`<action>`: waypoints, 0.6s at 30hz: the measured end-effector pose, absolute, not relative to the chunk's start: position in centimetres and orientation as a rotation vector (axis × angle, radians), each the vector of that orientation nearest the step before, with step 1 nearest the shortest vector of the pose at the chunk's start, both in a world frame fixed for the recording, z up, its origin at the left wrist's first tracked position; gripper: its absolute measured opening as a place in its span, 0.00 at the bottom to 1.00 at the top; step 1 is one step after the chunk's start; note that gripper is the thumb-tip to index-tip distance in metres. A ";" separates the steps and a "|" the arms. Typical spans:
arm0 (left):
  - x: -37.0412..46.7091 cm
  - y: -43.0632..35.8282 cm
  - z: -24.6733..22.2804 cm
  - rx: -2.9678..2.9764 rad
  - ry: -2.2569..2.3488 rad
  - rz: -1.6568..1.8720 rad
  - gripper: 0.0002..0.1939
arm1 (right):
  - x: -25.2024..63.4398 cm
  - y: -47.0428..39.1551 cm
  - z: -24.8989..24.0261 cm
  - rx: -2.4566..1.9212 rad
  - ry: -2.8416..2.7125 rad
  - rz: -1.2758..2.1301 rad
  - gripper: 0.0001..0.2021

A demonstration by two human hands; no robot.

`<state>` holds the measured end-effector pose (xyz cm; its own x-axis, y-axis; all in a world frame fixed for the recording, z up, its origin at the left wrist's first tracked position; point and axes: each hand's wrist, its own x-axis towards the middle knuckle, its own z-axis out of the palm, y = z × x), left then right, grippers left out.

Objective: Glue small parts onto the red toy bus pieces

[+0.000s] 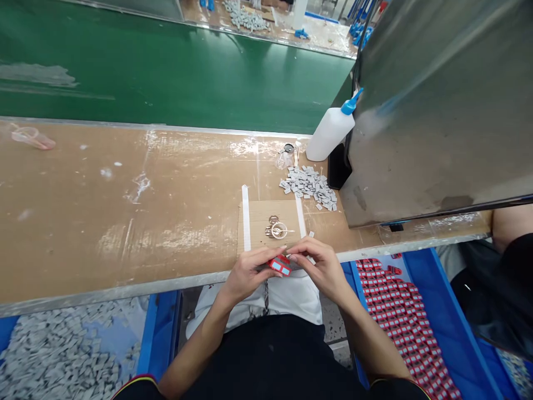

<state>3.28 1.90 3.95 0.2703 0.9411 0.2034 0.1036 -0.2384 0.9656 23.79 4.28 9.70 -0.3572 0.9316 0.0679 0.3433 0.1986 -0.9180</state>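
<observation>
A small red toy car (280,266) with pale blue windows is gripped between the thumb and fingers of my left hand (249,272), just past the table's near edge. My right hand (320,265) is closed in a pinch at the car's right end. Whatever its fingertips hold is too small to make out. Beyond both hands lies a cardboard piece (260,214), fixed by white tape strips. On it sits a small round cup (278,230) with a thin stick across it, beside some dark brown marks. Small grey pieces (308,185) form a pile behind it.
A white bottle (331,133) with a blue nozzle stands beside a large metal box (433,122) on the right. A green conveyor belt (179,72) runs behind the table. Blue bins hold grey pieces (62,355) at lower left and red cars (400,316) at lower right. Another person's knee (510,222) shows at far right.
</observation>
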 end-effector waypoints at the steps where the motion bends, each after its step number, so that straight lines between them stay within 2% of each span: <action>1: 3.3 1.8 3.8 1.562 1.014 1.088 0.21 | 23.5 4.1 9.3 -1.202 -1.787 1.186 0.09; 4: 3.5 1.5 3.5 1.476 1.063 1.050 0.20 | 23.3 4.0 8.0 -1.257 -1.701 1.268 0.09; 7: 3.5 1.4 3.4 1.482 1.082 1.030 0.16 | 23.5 4.0 7.6 -1.288 -1.712 1.277 0.09; 18: 3.3 1.5 3.9 1.706 1.114 1.016 0.11 | 23.3 2.6 9.3 -1.242 -2.066 1.037 0.08</action>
<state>3.30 1.51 3.90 0.2767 0.9441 0.1790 0.2647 -0.2540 0.9303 23.32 2.64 9.26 -0.4501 0.8921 0.0396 0.5009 0.2890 -0.8158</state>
